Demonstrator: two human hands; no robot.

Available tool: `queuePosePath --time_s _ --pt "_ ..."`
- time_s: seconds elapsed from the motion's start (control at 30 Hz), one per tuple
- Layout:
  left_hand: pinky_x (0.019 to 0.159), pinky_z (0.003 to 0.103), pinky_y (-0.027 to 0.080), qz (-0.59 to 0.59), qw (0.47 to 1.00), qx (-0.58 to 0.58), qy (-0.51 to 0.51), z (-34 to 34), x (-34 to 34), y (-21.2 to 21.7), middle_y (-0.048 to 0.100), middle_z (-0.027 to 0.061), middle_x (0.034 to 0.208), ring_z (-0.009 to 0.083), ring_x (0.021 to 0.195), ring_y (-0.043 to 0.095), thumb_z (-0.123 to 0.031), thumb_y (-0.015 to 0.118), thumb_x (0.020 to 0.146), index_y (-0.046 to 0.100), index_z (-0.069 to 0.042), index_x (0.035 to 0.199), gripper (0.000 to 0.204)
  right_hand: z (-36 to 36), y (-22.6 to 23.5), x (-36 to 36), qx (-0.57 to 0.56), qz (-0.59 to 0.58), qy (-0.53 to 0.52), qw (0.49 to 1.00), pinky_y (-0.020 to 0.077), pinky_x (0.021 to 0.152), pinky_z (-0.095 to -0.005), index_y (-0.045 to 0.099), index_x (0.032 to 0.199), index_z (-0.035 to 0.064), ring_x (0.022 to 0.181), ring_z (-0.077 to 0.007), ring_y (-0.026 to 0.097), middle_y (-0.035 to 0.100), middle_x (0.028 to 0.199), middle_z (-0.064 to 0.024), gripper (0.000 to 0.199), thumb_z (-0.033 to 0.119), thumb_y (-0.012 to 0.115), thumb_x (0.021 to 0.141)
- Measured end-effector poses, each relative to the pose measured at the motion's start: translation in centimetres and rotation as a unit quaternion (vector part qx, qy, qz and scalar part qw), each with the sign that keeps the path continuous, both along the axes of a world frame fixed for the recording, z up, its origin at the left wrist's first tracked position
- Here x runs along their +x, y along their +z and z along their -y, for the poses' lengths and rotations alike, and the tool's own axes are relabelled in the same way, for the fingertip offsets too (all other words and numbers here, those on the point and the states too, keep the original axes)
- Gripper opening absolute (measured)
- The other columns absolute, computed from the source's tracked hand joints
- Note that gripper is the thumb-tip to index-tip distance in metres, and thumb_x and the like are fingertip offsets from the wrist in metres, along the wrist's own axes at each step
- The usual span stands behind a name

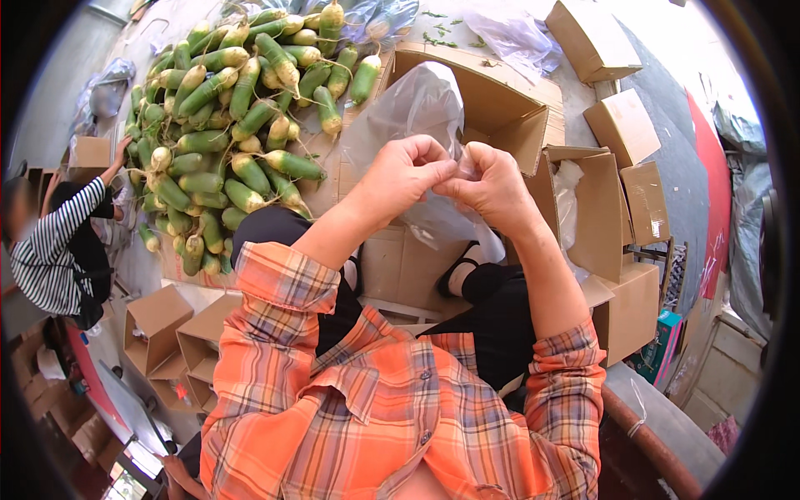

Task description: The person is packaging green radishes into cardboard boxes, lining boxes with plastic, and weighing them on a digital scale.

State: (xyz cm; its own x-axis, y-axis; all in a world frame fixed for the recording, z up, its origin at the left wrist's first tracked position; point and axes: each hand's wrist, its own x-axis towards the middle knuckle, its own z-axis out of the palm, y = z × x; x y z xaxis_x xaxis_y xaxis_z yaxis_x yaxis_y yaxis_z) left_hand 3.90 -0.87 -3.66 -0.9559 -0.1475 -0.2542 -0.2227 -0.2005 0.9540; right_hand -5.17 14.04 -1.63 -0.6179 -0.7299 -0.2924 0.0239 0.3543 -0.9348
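Observation:
A thin translucent plastic bag (pixel 427 98) hangs between my hands, over the flaps of a cardboard box. My left hand (pixel 406 173) pinches the bag with thumb and forefinger. Close against it, my right hand (pixel 492 185) grips the bag's gathered edge, fingers curled. Part of the bag drops below my hands toward my feet. Left of my hands lies a large heap of green radishes (pixel 200 183) with pale ends, several of them right beside my left forearm. An open cardboard box (pixel 504 108) stands just beyond my hands; its inside is only partly visible.
More cardboard boxes stand to my right, one open box (pixel 596 208) with plastic inside. Other open boxes (pixel 158 325) sit at lower left. A crumpled plastic bag (pixel 521 42) lies at the far side. At far left, a person in a striped top (pixel 62 242) reaches toward the heap.

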Motion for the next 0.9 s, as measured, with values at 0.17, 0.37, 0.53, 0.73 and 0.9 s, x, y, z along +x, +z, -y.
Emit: queuePosePath --time_s 0.17,0.37,0.53,0.73,0.9 --pt "0.065 0.022 0.050 -0.015 0.984 0.162 0.071 0.9 0.2 0.6 0.063 0.0033 0.091 0.0079 0.077 0.058 -0.016 0.058 0.090 0.057 -0.004 0.088 0.012 -1.0 0.0 -1.3 -0.021 0.070 -0.030 0.997 0.0380 0.052 -0.0185 0.050 0.071 0.0076 0.059 -0.0045 0.048 0.051 0.063 0.0028 0.027 0.018 0.074 0.078" --pt "0.068 0.025 0.052 -0.059 0.993 0.093 0.033 0.3 0.2 0.4 0.064 0.0080 0.095 0.0124 0.081 0.062 -0.014 0.056 0.091 0.056 -0.004 0.086 0.011 -0.4 -1.0 -1.0 -0.059 0.019 -0.008 0.998 0.0336 0.051 -0.0194 0.048 0.066 0.0086 0.059 -0.0028 0.041 0.047 0.063 0.0058 0.034 0.027 0.074 0.078" --pt "0.076 0.032 0.054 -0.143 0.938 0.275 0.153 2.6 -0.7 0.8 0.062 0.0091 0.091 0.0184 0.085 0.064 -0.013 0.044 0.095 0.048 -0.001 0.100 0.013 -1.3 -1.0 -2.5 -0.067 -0.021 -0.071 0.995 0.0298 0.048 -0.0194 0.041 0.058 0.0086 0.055 -0.0015 0.035 0.040 0.058 0.0078 0.034 0.011 0.068 0.079" --pt "0.075 0.030 0.051 -0.097 0.956 0.257 0.099 1.0 -0.6 0.2 0.058 0.0041 0.093 0.0125 0.083 0.059 -0.022 0.052 0.094 0.047 -0.004 0.102 0.020 -0.7 -1.7 -2.0 -0.062 -0.044 -0.050 0.996 0.0381 0.059 -0.0216 0.050 0.075 0.0028 0.066 -0.0048 0.043 0.049 0.070 0.0030 0.019 0.009 0.068 0.076" --pt "0.073 0.025 0.048 -0.085 0.962 0.252 0.055 0.3 -0.2 1.4 0.055 0.0010 0.091 0.0090 0.082 0.056 -0.028 0.058 0.091 0.045 -0.006 0.103 0.028 -0.4 -0.8 -0.8 -0.064 0.008 -0.018 0.998 0.0449 0.069 -0.0234 0.057 0.087 0.0000 0.074 -0.0072 0.052 0.058 0.077 0.0001 0.019 0.009 0.070 0.075"
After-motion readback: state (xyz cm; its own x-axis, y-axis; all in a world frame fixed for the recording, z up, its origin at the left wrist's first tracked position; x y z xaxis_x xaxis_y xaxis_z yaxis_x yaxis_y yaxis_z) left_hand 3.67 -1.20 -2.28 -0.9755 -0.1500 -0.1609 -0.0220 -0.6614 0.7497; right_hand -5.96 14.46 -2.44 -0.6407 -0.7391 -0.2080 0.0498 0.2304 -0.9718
